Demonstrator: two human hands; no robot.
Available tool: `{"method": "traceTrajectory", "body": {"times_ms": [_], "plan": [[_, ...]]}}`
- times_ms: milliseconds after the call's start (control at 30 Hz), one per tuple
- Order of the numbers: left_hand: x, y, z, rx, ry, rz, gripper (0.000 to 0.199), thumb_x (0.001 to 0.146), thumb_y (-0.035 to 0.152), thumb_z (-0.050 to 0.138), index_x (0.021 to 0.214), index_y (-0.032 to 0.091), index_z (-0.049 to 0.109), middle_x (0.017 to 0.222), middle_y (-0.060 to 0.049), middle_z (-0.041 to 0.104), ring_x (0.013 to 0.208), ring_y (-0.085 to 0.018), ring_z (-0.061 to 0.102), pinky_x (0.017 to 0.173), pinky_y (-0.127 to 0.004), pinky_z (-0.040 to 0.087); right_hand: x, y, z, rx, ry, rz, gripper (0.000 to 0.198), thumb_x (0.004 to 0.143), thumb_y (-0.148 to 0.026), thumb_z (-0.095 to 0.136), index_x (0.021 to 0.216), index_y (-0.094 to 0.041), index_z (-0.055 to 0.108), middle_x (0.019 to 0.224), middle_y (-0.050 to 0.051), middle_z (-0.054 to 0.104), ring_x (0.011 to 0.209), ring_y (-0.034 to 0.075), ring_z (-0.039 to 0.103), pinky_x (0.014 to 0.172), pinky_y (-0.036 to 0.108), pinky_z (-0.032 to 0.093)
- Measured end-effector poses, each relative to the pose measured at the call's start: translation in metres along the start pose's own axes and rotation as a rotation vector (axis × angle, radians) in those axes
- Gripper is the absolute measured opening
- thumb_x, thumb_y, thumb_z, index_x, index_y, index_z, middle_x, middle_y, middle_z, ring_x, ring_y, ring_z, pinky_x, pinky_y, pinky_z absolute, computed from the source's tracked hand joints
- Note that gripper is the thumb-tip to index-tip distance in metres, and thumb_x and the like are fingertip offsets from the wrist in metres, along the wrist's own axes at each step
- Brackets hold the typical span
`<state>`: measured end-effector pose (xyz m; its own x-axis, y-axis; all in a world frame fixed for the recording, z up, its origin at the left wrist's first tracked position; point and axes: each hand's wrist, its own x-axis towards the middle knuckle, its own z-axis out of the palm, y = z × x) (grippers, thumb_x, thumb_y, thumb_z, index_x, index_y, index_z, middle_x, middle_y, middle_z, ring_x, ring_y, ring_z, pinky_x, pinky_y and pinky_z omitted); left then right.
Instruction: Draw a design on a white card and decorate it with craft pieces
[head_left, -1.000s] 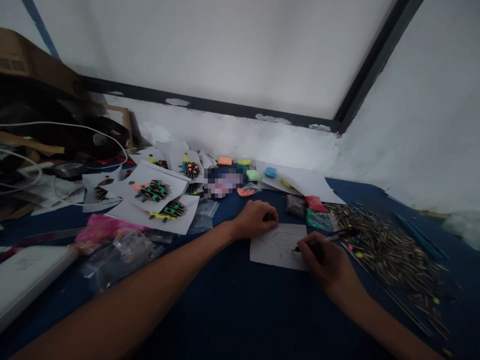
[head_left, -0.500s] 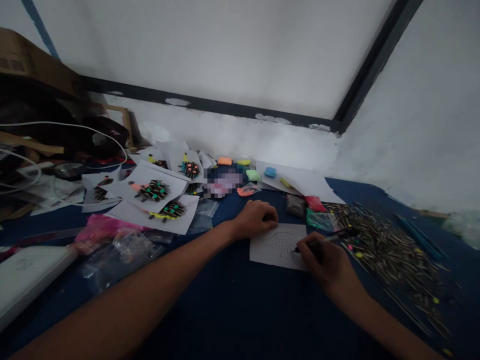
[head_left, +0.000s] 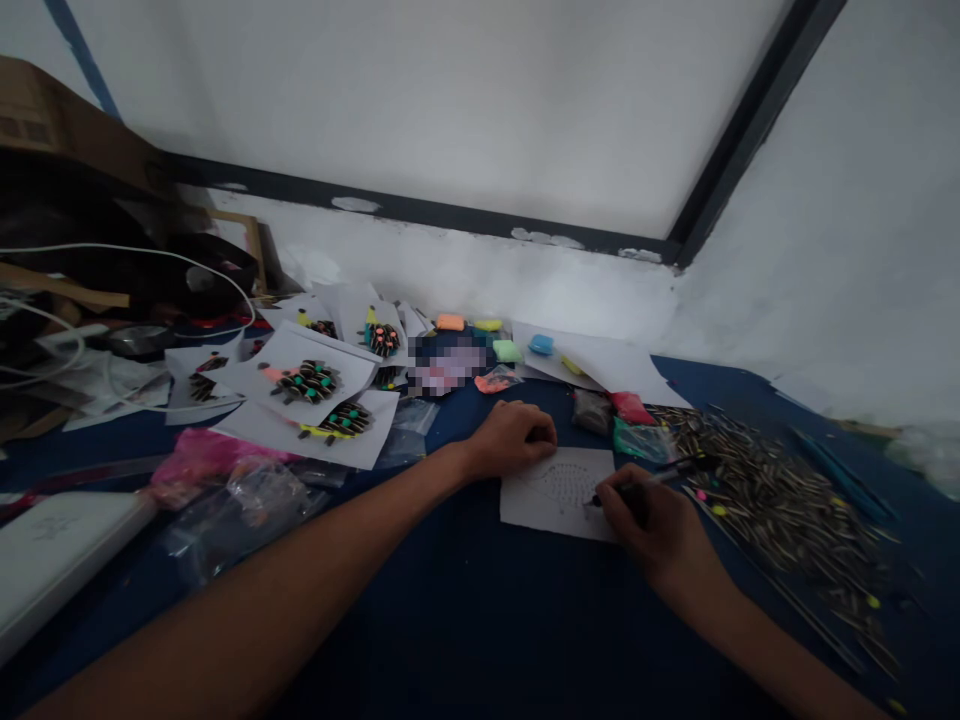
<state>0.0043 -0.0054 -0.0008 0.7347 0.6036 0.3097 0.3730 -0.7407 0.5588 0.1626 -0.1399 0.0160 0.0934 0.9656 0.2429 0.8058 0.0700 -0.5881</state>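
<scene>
1. Paper sheet lies flat on the blue table, just beside the seed pile.
2. Left hand, fingers curled, presses its upper left corner.
3. Right hand is clamped around a pen, tip touching the dotted drawing.

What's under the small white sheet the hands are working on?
The white sheet lies flat on the dark blue table surface. The left hand rests on its upper left edge; the right hand holds a pen to it. Anything beneath the paper is hidden.

Pen tip hidden under right hand — paper drawing too small.
</scene>
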Motion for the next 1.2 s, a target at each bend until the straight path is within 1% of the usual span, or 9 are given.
{"method": "traceTrajectory", "body": {"times_ms": [200,367,467,633,833,900,967,1067,1200], "plan": [[0.001,-0.001,0.001,0.004,0.001,-0.005,0.010,0.076,0.017,0.059,0.079,0.017,0.069,0.080,-0.001,0.067,0.077,-0.013,0.059,0.072,-0.025,0.042,0.000,0.006,0.003,-0.004,-0.006,0.017,0.028,0.083,-0.042,0.045,0.066,-0.021,0.052,0.045,-0.003,0.048,0.039,0.013,0.046,0.039,0.024,0.027],[0.000,-0.002,0.000,0.012,-0.011,0.015,0.010,0.078,0.016,0.059,0.079,0.016,0.069,0.083,-0.002,0.067,0.080,-0.014,0.058,0.077,-0.026,0.043,0.000,0.013,0.005,-0.019,0.020,0.020,0.028,0.085,-0.041,0.044,0.066,-0.021,0.053,0.047,-0.003,0.049,0.040,0.013,0.047,0.040,0.024,0.030],[0.001,-0.003,0.000,0.033,-0.030,0.037,0.011,0.079,0.016,0.057,0.080,0.016,0.068,0.084,-0.003,0.067,0.083,-0.015,0.058,0.081,-0.028,0.042,0.000,0.016,0.005,-0.014,0.015,0.000,0.030,0.086,-0.040,0.044,0.064,-0.021,0.053,0.050,-0.002,0.053,0.042,0.013,0.048,0.040,0.024,0.031],[0.002,-0.005,-0.005,0.059,-0.047,0.068,0.010,0.079,0.013,0.056,0.078,0.015,0.066,0.086,-0.003,0.066,0.085,-0.015,0.056,0.083,-0.027,0.041,-0.002,0.013,0.003,0.004,0.057,0.005,0.032,0.086,-0.039,0.044,0.062,-0.021,0.054,0.053,-0.001,0.055,0.042,0.012,0.048,0.040,0.024,0.032],[0.002,-0.007,-0.014,0.048,-0.105,0.074,0.011,0.075,0.009,0.057,0.074,0.014,0.066,0.081,-0.003,0.065,0.079,-0.014,0.056,0.072,-0.023,0.041,-0.002,0.007,0.003,0.059,0.079,0.013,0.029,0.085,-0.041,0.045,0.066,-0.021,0.054,0.050,-0.002,0.052,0.040,0.012,0.047,0.039,0.024,0.031],[0.002,-0.008,-0.015,0.036,-0.102,0.070,0.011,0.074,0.009,0.057,0.074,0.014,0.066,0.080,-0.003,0.065,0.077,-0.013,0.056,0.069,-0.023,0.040,-0.002,0.007,0.003,0.095,0.073,0.009,0.029,0.085,-0.043,0.045,0.068,-0.021,0.054,0.049,-0.001,0.052,0.040,0.013,0.048,0.039,0.025,0.032],[0.002,-0.008,-0.015,0.021,-0.094,0.053,0.010,0.073,0.009,0.057,0.074,0.014,0.067,0.077,-0.002,0.065,0.073,-0.013,0.056,0.066,-0.023,0.039,-0.001,0.008,0.004,0.119,0.037,0.012,0.029,0.085,-0.044,0.045,0.069,-0.022,0.055,0.049,-0.001,0.054,0.041,0.014,0.051,0.040,0.025,0.035],[0.001,-0.007,-0.013,-0.028,-0.098,0.010,0.011,0.070,0.009,0.056,0.073,0.013,0.066,0.071,-0.001,0.064,0.066,-0.011,0.056,0.059,-0.021,0.037,0.000,0.010,0.004,0.102,-0.010,0.032,0.028,0.085,-0.043,0.047,0.070,-0.022,0.055,0.046,-0.002,0.054,0.041,0.015,0.054,0.040,0.024,0.038],[-0.001,-0.003,-0.011,-0.068,-0.058,-0.039,0.008,0.072,0.017,0.060,0.077,0.015,0.066,0.068,0.001,0.065,0.063,-0.010,0.056,0.058,-0.020,0.037,0.001,0.012,0.004,0.065,-0.011,0.029,0.029,0.087,-0.042,0.045,0.070,-0.022,0.056,0.049,0.000,0.058,0.044,0.016,0.057,0.042,0.025,0.041]]}}
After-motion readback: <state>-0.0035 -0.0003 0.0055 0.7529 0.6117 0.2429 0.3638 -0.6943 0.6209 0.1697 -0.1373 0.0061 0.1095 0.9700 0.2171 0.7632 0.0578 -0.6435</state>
